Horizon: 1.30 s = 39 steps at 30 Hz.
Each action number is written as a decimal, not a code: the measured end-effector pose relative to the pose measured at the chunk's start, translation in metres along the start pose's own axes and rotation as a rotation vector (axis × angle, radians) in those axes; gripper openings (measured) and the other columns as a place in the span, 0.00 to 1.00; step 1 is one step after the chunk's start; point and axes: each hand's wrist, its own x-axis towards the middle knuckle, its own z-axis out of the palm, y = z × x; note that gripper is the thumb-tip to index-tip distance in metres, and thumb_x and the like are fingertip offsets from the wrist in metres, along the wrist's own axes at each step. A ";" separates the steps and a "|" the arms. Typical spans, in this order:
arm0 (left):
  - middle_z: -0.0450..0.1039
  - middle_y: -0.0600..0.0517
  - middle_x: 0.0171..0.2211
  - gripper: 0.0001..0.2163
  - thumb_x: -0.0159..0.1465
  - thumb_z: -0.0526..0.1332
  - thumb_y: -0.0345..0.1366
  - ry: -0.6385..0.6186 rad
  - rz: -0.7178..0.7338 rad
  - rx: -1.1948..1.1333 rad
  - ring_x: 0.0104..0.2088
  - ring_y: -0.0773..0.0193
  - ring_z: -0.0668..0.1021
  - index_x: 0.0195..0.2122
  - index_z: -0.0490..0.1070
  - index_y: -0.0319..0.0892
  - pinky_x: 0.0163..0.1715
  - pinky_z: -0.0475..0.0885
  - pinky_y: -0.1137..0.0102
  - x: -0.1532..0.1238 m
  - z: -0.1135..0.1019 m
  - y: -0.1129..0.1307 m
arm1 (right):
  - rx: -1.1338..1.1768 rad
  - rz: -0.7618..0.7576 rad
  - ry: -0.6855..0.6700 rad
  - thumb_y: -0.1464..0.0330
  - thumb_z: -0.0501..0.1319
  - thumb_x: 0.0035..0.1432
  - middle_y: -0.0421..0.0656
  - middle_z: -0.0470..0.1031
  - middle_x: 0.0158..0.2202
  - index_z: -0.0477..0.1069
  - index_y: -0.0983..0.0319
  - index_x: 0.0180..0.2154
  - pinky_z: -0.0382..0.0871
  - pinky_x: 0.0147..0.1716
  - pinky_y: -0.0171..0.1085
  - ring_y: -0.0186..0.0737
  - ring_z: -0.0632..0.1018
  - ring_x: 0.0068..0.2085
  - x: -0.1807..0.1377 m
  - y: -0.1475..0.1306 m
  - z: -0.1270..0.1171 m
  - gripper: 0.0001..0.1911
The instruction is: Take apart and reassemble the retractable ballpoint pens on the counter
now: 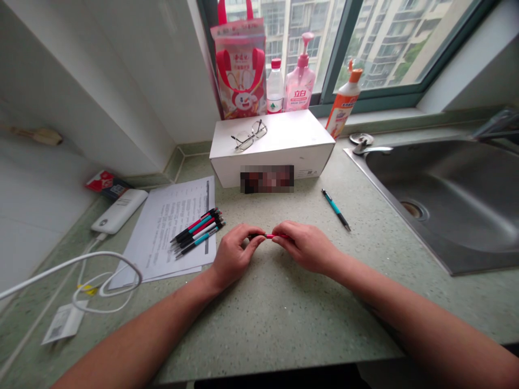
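Observation:
Both my hands meet over the middle of the speckled green counter (284, 313). My left hand (233, 256) and my right hand (305, 246) each pinch one end of a red pen (270, 236), held level between them. The fingers of both hands are closed around it, hiding most of the pen. A bundle of several red, teal and black pens (198, 231) lies on printed paper sheets (170, 227) just left of my left hand. A single teal pen (335, 209) lies on the counter to the right of my right hand.
A white box (284, 141) with glasses (249, 135) on it stands behind. Bottles (300, 81), an orange-capped bottle (344, 102) and a red bag (240, 65) line the window sill. A steel sink (454, 200) is at right. A power bank (119, 210) and white cable (97, 270) lie at left.

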 end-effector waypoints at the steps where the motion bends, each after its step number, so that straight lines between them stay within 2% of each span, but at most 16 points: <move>1: 0.80 0.50 0.35 0.06 0.69 0.62 0.38 0.000 0.002 -0.001 0.36 0.61 0.80 0.39 0.76 0.43 0.39 0.74 0.67 0.000 0.000 0.000 | -0.004 -0.002 -0.001 0.61 0.55 0.71 0.45 0.80 0.40 0.74 0.59 0.42 0.66 0.35 0.38 0.40 0.78 0.37 0.000 0.000 0.000 0.11; 12: 0.81 0.50 0.36 0.06 0.69 0.62 0.37 -0.005 0.019 -0.019 0.37 0.61 0.80 0.39 0.76 0.43 0.40 0.74 0.67 0.000 0.000 0.000 | -0.025 -0.003 -0.022 0.61 0.52 0.73 0.45 0.80 0.41 0.74 0.60 0.43 0.64 0.35 0.38 0.41 0.79 0.38 0.000 0.002 0.002 0.15; 19: 0.80 0.50 0.36 0.04 0.68 0.63 0.35 0.007 0.004 -0.020 0.37 0.61 0.80 0.40 0.77 0.42 0.40 0.73 0.68 -0.001 0.001 -0.001 | 0.017 0.007 0.004 0.61 0.57 0.70 0.44 0.81 0.40 0.74 0.60 0.44 0.65 0.35 0.37 0.40 0.78 0.36 0.000 -0.001 -0.001 0.11; 30: 0.81 0.51 0.36 0.04 0.68 0.63 0.35 0.009 0.036 -0.022 0.37 0.62 0.81 0.40 0.77 0.42 0.40 0.74 0.68 -0.001 0.000 0.000 | 0.021 0.005 0.013 0.63 0.56 0.70 0.44 0.80 0.41 0.75 0.59 0.43 0.65 0.35 0.37 0.40 0.79 0.37 0.001 -0.001 -0.001 0.11; 34: 0.80 0.51 0.35 0.04 0.68 0.63 0.35 0.051 -0.007 -0.021 0.36 0.62 0.80 0.40 0.77 0.42 0.39 0.74 0.68 -0.001 0.000 0.002 | 0.156 0.062 0.127 0.60 0.62 0.66 0.43 0.80 0.36 0.76 0.59 0.42 0.68 0.33 0.37 0.38 0.78 0.34 0.002 -0.002 -0.004 0.10; 37: 0.80 0.50 0.36 0.05 0.67 0.63 0.36 0.097 -0.049 -0.040 0.36 0.62 0.80 0.40 0.77 0.42 0.38 0.75 0.69 -0.002 0.000 0.003 | 0.378 0.112 0.244 0.57 0.66 0.61 0.42 0.79 0.33 0.75 0.60 0.43 0.71 0.32 0.36 0.37 0.78 0.32 0.004 0.000 -0.005 0.14; 39: 0.80 0.51 0.35 0.05 0.67 0.62 0.36 0.099 -0.086 -0.065 0.36 0.63 0.81 0.41 0.76 0.42 0.38 0.75 0.69 -0.002 0.000 0.003 | 0.558 0.165 0.291 0.56 0.67 0.59 0.41 0.78 0.31 0.74 0.60 0.43 0.71 0.27 0.35 0.36 0.77 0.28 0.005 0.001 -0.006 0.17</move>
